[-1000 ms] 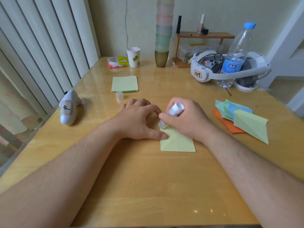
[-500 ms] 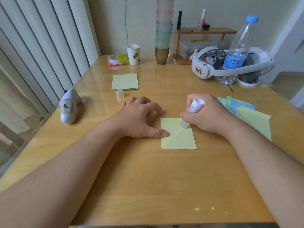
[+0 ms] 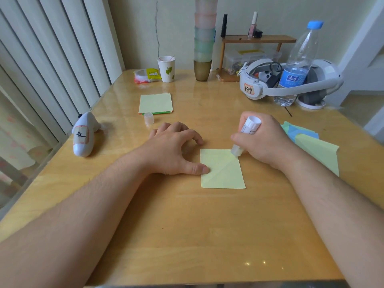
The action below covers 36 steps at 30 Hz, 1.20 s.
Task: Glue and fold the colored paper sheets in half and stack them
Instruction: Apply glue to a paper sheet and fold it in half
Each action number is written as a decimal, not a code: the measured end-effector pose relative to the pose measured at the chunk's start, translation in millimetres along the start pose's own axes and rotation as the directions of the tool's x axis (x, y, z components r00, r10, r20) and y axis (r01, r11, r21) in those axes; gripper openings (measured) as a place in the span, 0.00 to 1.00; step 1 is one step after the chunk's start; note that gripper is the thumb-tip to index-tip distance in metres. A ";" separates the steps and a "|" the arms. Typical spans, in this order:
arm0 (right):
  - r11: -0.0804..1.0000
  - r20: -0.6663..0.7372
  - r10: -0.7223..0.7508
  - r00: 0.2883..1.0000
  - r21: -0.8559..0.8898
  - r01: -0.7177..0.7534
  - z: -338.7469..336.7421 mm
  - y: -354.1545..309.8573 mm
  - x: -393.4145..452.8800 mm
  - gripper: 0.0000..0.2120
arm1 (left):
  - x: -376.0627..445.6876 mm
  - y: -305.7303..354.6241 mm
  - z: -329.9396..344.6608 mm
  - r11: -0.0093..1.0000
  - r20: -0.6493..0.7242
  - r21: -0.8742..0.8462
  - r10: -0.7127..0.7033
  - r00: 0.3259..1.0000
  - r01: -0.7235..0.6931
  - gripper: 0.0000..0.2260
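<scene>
One pale yellow-green square paper sheet (image 3: pixel 222 168) is lying flat at the centre of the glossy wooden worktop (image 3: pixel 187 235). Left hand (image 3: pixel 172 150) is pinning its left edge with the thumb, fingers (image 3: pixel 195 137) loosely curled and grasping nothing. Right hand (image 3: pixel 264 140) is clenching a white glue stick (image 3: pixel 247 134), tip touching the sheet's far right corner. Clear plastic cap (image 3: pixel 148 118) is standing just beside a stack of folded sheets (image 3: pixel 155 103). Loose coloured sheets (image 3: pixel 311 144) are lying behind the right wrist.

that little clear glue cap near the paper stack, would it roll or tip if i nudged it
The glue cap stands upright on the table, so a nudge would probably slide it. It looks like thin plastic, likely very light. Knocked over, its round shape would likely roll.
</scene>
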State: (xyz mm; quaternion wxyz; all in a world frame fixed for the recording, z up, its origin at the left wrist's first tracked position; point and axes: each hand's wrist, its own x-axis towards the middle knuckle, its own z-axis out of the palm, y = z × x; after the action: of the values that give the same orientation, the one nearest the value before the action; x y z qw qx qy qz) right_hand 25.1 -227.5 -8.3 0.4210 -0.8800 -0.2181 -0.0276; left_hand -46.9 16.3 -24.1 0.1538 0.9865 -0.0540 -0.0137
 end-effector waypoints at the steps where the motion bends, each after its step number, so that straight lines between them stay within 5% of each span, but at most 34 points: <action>1: 0.999 -0.024 -0.002 1.000 0.036 0.003 0.2 -0.7 0.0 0.12 | -0.1 0.0 -0.2 1.000 0.001 0.000 0.001 1.000 -0.001 0.36; 16: 0.980 0.095 -0.109 0.989 0.175 0.091 39.9 -18.4 -8.6 0.11 | -1.7 6.2 2.5 0.999 0.002 0.038 -0.018 1.000 0.018 0.37; 36: 0.999 0.157 -0.039 0.987 -0.015 0.042 17.8 -18.0 -9.8 0.10 | -3.6 5.8 1.7 1.000 -0.014 0.026 -0.001 1.000 0.001 0.34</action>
State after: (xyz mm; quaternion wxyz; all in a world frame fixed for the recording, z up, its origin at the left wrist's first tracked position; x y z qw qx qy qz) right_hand 6.5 -207.7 -8.9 0.3940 -0.8786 -0.2681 0.0315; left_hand -51.2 10.6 -23.8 0.1416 0.9885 -0.0526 -0.0060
